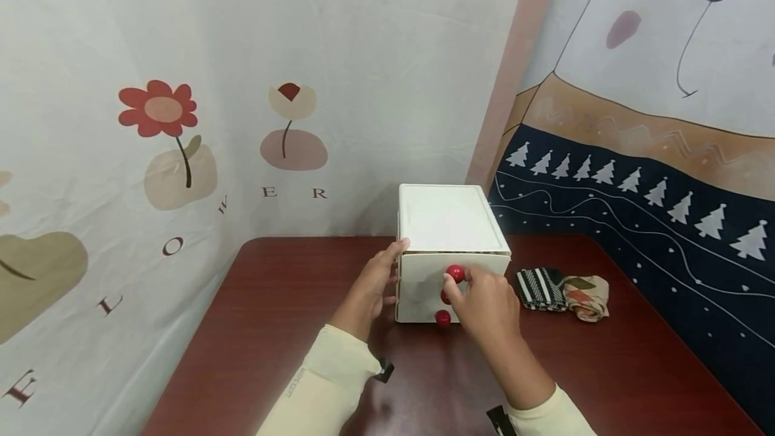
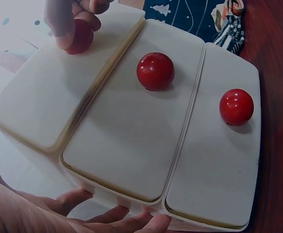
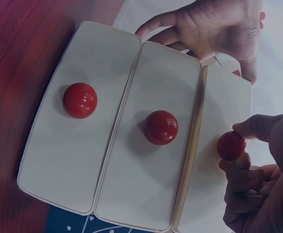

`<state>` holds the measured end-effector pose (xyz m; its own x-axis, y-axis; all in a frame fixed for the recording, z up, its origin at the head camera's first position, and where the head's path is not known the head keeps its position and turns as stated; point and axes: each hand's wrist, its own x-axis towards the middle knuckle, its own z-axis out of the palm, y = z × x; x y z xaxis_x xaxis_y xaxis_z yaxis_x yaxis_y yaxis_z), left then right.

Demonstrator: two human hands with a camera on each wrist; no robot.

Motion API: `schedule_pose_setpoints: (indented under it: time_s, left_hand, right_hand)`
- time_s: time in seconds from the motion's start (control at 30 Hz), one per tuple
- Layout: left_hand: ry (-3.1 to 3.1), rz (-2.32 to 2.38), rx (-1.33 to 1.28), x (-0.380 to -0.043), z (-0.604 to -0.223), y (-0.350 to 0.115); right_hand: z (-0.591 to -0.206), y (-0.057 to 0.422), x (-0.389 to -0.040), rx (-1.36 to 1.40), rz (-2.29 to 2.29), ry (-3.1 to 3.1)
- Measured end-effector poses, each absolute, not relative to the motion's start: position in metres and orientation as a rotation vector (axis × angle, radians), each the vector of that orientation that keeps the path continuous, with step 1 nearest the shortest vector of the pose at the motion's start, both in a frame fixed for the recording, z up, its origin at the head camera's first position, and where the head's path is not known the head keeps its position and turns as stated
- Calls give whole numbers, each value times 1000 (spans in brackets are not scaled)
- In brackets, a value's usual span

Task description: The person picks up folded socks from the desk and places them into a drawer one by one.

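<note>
A small white drawer cabinet [image 1: 454, 217] stands on the table with its three drawer fronts facing me. Each front bears a round red knob, such as the middle knob [image 2: 155, 71] and the bottom knob [image 1: 443, 318]. My right hand [image 1: 489, 298] pinches the top knob [image 3: 231, 145] between thumb and fingers. The top drawer [image 2: 59, 92] seems to stand slightly forward of the middle drawer [image 3: 146, 87], with a tan edge showing between them. My left hand [image 1: 372, 288] lies against the cabinet's left side, fingers extended along it and thumb near the upper front corner.
To the right of the cabinet lie a folded black-and-white striped cloth [image 1: 541, 289] and a rolled patterned cloth [image 1: 586, 298]. The reddish-brown table [image 1: 284, 328] meets printed fabric hangings [image 1: 363, 86] behind and on the right.
</note>
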<state>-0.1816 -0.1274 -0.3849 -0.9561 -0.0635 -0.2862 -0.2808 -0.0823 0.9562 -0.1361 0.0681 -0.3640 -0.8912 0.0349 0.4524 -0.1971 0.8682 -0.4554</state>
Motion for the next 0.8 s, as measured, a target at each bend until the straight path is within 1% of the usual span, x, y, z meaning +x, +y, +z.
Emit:
schedule_pose_setpoints:
  time_s: [0.5,0.8]
  left_hand:
    - [1998,2203,-355,-180,-384,-124]
    - [2050,2189,-390,-180,-382,-125]
  right_hand:
    - [-364,69,-144,124,738,-2584]
    - [-368,71,-142,97,795,-2666]
